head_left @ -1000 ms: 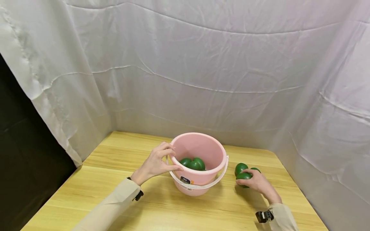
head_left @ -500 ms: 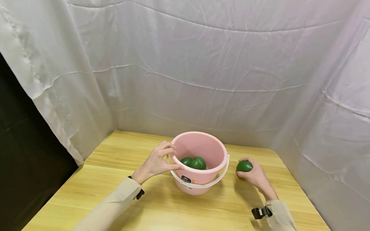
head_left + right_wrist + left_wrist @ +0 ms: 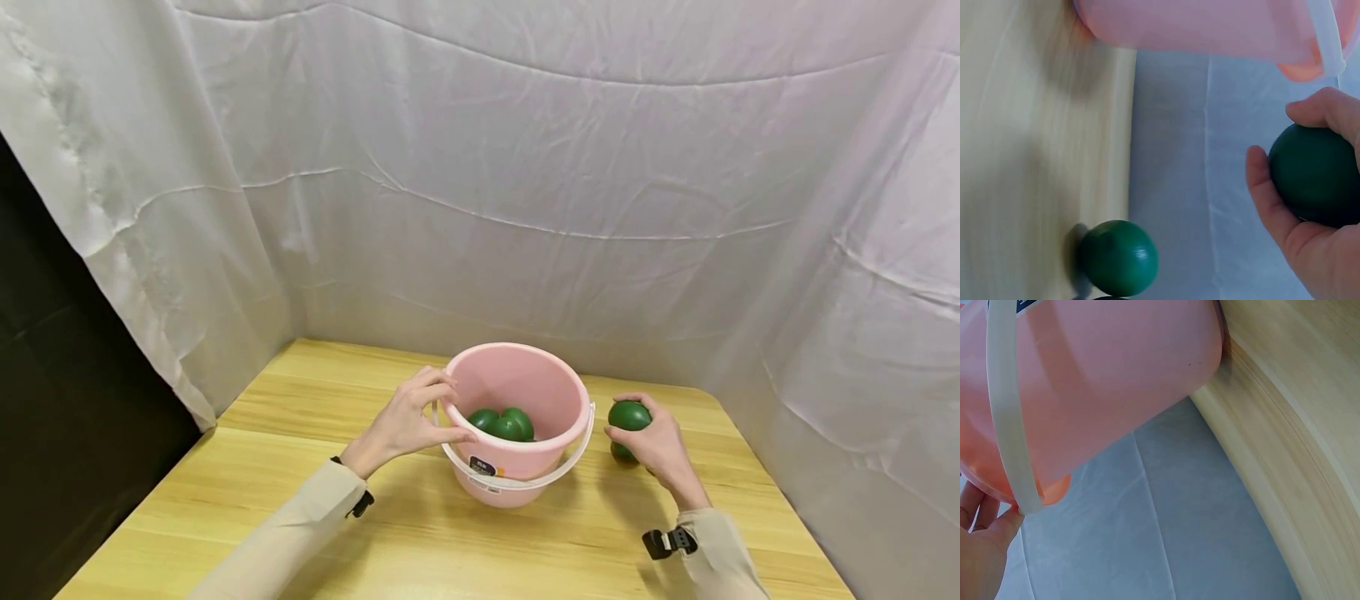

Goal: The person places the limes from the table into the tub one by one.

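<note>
A pink bucket (image 3: 502, 467) with a white handle (image 3: 540, 481) stands on the table, several glossy dark green fruits (image 3: 510, 425) lying inside it. My left hand (image 3: 405, 421) grips the bucket's left rim, thumb along the outside and fingers over the edge. To the right of the bucket, my right hand (image 3: 662, 446) holds another round green fruit (image 3: 1313, 175) between thumb and fingers, raised above the tabletop. Below it, a further green fruit (image 3: 1119, 257) rests on the table, partly hidden by the hand in the head view. One more dark edge shows at the bottom of the right wrist view.
The wooden table (image 3: 420, 542) ends at a pale grey cloth (image 3: 525, 208) hung behind it and along the right side. A black area (image 3: 60, 400) lies at the left. Each wrist wears a dark band.
My right hand has lifted a green fruit off the table, moving up and slightly left with it. The left hand keeps its hold on the bucket rim.
</note>
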A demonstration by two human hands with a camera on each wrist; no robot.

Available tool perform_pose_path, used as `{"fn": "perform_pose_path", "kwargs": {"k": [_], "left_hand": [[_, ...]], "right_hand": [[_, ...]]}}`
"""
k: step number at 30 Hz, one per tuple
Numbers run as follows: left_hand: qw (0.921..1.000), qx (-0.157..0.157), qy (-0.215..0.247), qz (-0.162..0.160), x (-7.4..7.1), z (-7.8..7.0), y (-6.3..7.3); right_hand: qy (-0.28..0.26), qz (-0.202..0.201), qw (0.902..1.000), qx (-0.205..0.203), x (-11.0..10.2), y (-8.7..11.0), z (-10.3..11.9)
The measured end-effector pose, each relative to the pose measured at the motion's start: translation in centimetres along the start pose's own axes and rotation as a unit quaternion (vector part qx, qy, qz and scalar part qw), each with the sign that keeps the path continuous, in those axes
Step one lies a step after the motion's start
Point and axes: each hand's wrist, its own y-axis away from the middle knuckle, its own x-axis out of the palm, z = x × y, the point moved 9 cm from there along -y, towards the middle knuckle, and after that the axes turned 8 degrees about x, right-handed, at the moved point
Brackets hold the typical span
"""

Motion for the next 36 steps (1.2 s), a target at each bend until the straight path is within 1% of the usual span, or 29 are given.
{"fn": "perform_pose_path", "kwargs": {"k": [4,7,13,17,20,25,31,36], "left_hand": [[1.0000,0.003,0.000,-0.002,-0.1,-0.1,0.0],[1.0000,0.006,0.001,-0.004,-0.1,-0.2,-0.1],[1.0000,0.003,0.000,-0.003,-0.1,-0.1,0.0],[1.0000,0.007,-0.005,-0.004,-0.1,-0.1,0.0],[0.9999,0.009,-0.008,-0.005,-0.1,-0.1,0.0],[0.9999,0.003,-0.008,-0.005,0.0,0.0,0.0],[1.0000,0.003,-0.005,-0.008,0.1,-0.1,0.1],[0.9999,0.005,-0.003,-0.010,0.0,-0.1,0.1]], "right_hand": [[-0.012,-0.023,0.9992,-0.030,-0.4,0.2,1.4],[-0.018,-0.035,0.9982,-0.044,-0.8,0.3,2.6],[-0.032,-0.038,0.9967,-0.064,-1.1,0.7,4.5],[-0.044,-0.042,0.9951,-0.078,-1.1,0.7,5.3],[-0.055,-0.041,0.9933,-0.093,-1.0,0.7,6.1],[-0.066,-0.027,0.9904,-0.118,-0.8,1.0,7.4],[-0.078,-0.006,0.9884,-0.130,-0.4,0.9,8.7],[-0.069,-0.008,0.9877,-0.140,-0.3,0.8,9.7]]}}
